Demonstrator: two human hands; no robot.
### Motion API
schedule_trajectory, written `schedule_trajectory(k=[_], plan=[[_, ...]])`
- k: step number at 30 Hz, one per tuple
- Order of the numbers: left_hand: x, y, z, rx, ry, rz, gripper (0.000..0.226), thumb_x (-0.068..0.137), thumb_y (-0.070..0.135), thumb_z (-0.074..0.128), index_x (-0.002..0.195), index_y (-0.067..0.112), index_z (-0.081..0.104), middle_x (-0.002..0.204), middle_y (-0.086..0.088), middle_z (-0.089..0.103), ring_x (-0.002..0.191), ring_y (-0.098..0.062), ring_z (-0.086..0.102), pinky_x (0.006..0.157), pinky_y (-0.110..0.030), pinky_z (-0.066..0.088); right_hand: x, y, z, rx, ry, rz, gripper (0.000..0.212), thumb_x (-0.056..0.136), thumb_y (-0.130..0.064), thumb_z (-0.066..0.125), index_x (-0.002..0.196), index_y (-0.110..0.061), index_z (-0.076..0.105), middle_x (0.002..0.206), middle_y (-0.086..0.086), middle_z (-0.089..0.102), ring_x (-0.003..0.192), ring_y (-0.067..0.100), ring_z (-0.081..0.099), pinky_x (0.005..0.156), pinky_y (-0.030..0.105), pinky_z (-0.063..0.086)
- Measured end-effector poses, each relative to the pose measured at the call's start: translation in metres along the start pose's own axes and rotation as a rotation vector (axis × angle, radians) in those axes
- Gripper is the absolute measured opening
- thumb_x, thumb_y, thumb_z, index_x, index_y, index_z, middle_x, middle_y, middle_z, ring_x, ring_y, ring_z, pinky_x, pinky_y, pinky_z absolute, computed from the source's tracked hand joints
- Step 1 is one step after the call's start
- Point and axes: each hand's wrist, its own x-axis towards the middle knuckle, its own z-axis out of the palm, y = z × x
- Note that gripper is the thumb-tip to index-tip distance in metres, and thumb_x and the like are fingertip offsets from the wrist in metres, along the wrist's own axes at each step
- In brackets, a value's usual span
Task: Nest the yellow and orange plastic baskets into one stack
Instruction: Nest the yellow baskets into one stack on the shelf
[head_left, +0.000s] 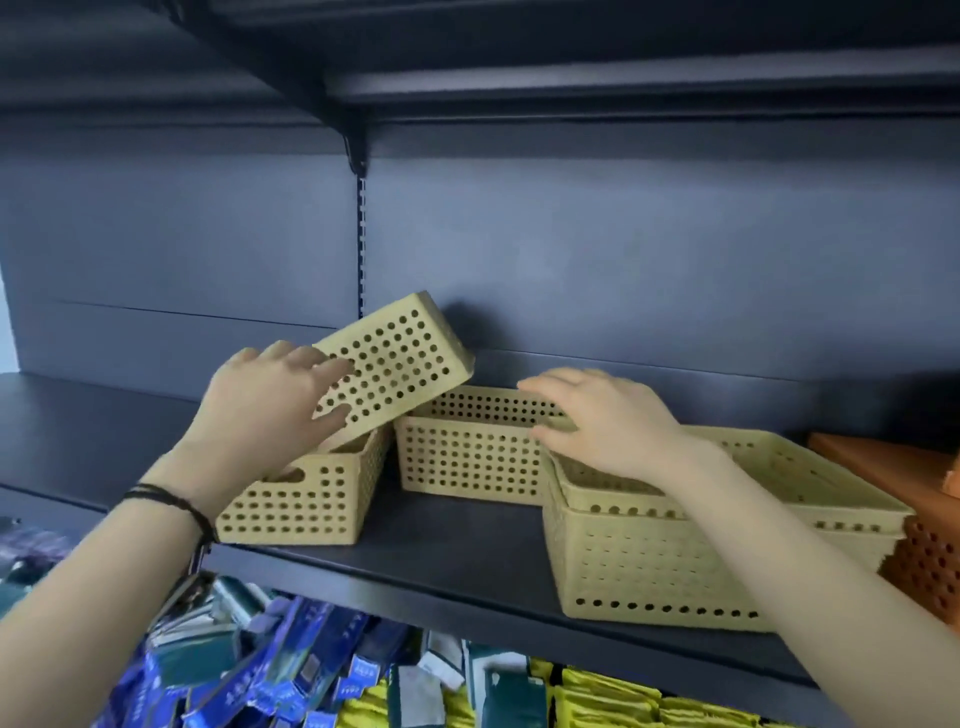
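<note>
From the head view I see my left hand (270, 395) gripping a small yellow basket (397, 366) by its perforated base, thumb and fingers (332, 370) spread across the holes. That basket is tilted, one end raised toward the back panel, the lower end dipping into another small yellow basket (306, 499) that sits upright near the front edge of the dark shelf (457, 551).

My right hand (608, 421) rests on the rim of a third yellow basket (467, 457), standing upright at the middle of the shelf; its fingers are curled loosely over the rim's near corner, and I cannot tell whether they actually clamp it.

To the right, under my right forearm, stands a larger yellow basket (660, 566) with a second one of the same kind nested inside it, rims nearly level. Just beyond it, at the frame's right edge, an orange basket (930, 551) touches its side.

A black cord bracelet (171, 501) circles my left wrist. Below the shelf lie heaped blue packets (270, 675) and yellow packets (613, 696).
</note>
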Motion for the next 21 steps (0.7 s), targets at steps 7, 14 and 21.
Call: schedule_trajectory(k=[7, 14, 21], plan=[[0.01, -0.08, 0.035, -0.211, 0.007, -0.103, 0.064, 0.085, 0.057, 0.06, 0.139, 0.025, 0.048, 0.133, -0.003, 0.06, 0.119, -0.028, 0.056, 0.09, -0.045, 0.046, 0.069, -0.061, 0.008, 0.15, -0.117, 0.17, 0.078, 0.091, -0.051, 0.054, 0.154, -0.031, 0.012, 0.158, -0.003, 0.031, 0.141, 0.02, 0.036, 0.104, 0.042, 0.042], [0.052, -0.082, 0.068, -0.604, -0.161, -0.109, 0.08, 0.078, 0.069, 0.058, 0.146, 0.035, 0.033, 0.142, 0.002, 0.049, 0.128, -0.021, 0.048, 0.095, -0.041, 0.044, 0.115, -0.088, 0.034, 0.594, -0.222, 0.523, 0.09, 0.089, -0.059, 0.055, 0.155, -0.017, 0.011, 0.152, 0.003, 0.04, 0.136, 0.024, 0.043, 0.102, 0.038, 0.038], [0.07, -0.089, 0.105, -0.934, -0.235, -0.149, 0.072, 0.081, 0.04, 0.073, 0.144, 0.032, 0.039, 0.127, 0.005, 0.062, 0.112, -0.018, 0.061, 0.092, -0.033, 0.047, 0.127, -0.107, 0.059, 0.82, 0.14, 0.473, 0.047, 0.097, -0.035, 0.055, 0.138, -0.016, 0.045, 0.115, -0.012, 0.057, 0.105, 0.009, 0.058, 0.078, 0.02, 0.039]])
